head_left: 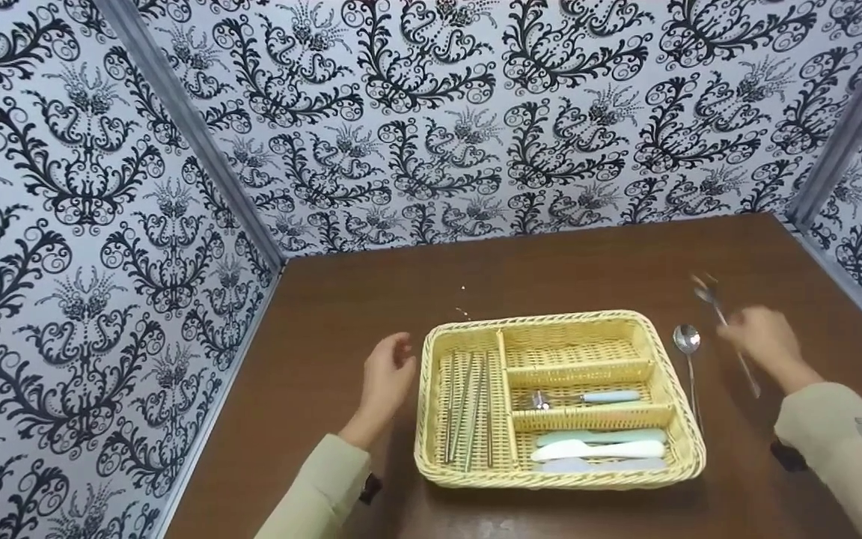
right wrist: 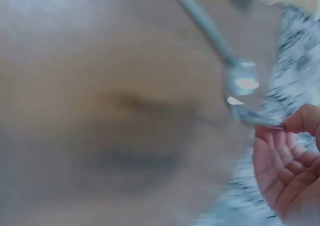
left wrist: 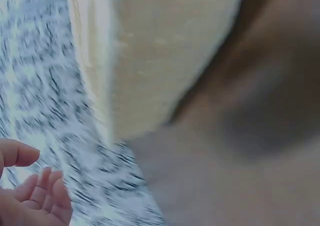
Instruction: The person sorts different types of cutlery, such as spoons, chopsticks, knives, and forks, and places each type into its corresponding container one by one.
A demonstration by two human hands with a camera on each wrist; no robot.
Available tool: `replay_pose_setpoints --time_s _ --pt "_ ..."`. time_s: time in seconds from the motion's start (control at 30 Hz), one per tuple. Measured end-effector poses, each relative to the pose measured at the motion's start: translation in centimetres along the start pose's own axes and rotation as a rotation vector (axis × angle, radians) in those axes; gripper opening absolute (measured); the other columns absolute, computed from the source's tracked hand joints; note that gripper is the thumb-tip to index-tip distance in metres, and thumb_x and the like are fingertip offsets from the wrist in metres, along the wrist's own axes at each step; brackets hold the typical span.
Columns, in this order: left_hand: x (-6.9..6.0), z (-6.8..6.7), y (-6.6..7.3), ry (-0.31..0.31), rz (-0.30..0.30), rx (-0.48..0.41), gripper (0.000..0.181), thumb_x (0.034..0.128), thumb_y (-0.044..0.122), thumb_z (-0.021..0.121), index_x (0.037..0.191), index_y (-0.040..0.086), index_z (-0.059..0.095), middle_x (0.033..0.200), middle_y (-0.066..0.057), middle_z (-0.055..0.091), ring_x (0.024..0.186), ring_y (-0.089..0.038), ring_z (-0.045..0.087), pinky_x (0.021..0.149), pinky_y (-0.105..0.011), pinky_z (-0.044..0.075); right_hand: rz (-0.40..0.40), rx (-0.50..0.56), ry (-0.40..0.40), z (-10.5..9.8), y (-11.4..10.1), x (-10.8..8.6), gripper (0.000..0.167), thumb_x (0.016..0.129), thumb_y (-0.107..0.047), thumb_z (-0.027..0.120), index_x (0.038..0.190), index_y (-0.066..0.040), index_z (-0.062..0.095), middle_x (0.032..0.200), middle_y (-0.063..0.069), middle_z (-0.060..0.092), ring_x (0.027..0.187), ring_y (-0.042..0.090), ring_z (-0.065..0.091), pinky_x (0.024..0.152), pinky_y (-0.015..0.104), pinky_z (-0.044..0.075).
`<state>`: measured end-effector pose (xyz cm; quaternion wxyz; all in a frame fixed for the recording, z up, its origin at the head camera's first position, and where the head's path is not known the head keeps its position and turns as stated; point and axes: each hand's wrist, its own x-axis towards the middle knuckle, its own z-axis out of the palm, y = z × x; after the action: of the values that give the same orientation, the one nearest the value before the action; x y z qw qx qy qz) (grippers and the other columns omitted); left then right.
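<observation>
My right hand pinches the slim metal handle of what looks like a fork, its head motion-blurred, above the table right of the basket. A metal spoon lies between that hand and the basket, its handle along the basket's right rim. My left hand is beside the left rim of the yellow woven basket, fingers loosely curled, holding nothing. In the basket, chopsticks fill the long left compartment. A light-blue-handled utensil lies in the middle right compartment. Several pastel and white knives lie in the nearest one.
The brown table carries the basket and loose cutlery. Walls with black scroll patterns stand at the back and both sides. A few small white specks lie behind the basket.
</observation>
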<state>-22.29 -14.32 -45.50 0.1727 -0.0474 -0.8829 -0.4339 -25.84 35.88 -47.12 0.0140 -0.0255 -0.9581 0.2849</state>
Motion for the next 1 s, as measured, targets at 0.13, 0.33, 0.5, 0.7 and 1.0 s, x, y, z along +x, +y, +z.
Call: replay_pose_setpoints --time_s 0.13,0.33,0.5,0.7,1.0 --pt "0.7 1.6 3.7 0.034 0.439 0.201 0.020 0.0738 -0.004 0.061 0.093 0.001 0.064 0.083 -0.010 0.061 0.077 -0.022 0.056 0.072 -0.034 0.047 -0.205 -0.096 0.076 -1.1 -4.8 0.0 0.019 0.079 -0.015 0.059 0.086 0.002 0.063 0.075 0.015 0.063 0.063 0.026 0.053 0.051 0.036 0.041" --pt "1.0 5.8 9.7 0.137 0.952 0.402 0.016 0.0702 -0.002 0.060 0.082 0.008 0.065 0.079 -0.001 0.061 0.071 -0.016 0.054 0.066 -0.027 0.045 -0.711 -0.227 0.313 0.7 -10.8 -1.1 0.005 0.067 -0.003 0.066 0.072 -0.002 0.066 0.066 0.008 0.060 0.063 0.023 0.051 0.057 0.038 0.045" --pt "0.5 8.6 13.5 0.192 0.992 0.545 0.013 0.0712 0.004 0.060 0.075 0.015 0.067 0.079 0.005 0.062 0.069 -0.012 0.049 0.060 -0.022 0.038 -1.102 -0.374 0.565 2.9 -13.7 -2.0 0.009 0.068 0.001 0.055 0.061 -0.003 0.059 0.058 0.004 0.052 0.055 0.019 0.044 0.050 0.029 0.039" --pt "0.8 10.6 14.6 0.211 0.937 0.748 0.010 0.0689 0.015 0.064 0.061 0.021 0.060 0.072 0.007 0.052 0.067 -0.014 0.044 0.057 -0.025 0.032 -1.188 -0.448 0.629 4.2 -15.8 -3.4 0.022 0.075 0.001 0.037 0.059 -0.001 0.052 0.061 0.007 0.050 0.060 0.023 0.046 0.055 0.034 0.039" --pt "0.6 11.6 14.7 0.111 0.865 0.875 0.019 0.0767 0.026 0.064 0.058 0.027 0.062 0.069 0.008 0.050 0.067 -0.014 0.042 0.058 -0.025 0.031 -1.201 -0.485 0.668 4.8 -17.0 -4.3 0.027 0.082 0.003 0.035 0.064 0.001 0.055 0.064 0.008 0.052 0.062 0.025 0.048 0.059 0.035 0.042"
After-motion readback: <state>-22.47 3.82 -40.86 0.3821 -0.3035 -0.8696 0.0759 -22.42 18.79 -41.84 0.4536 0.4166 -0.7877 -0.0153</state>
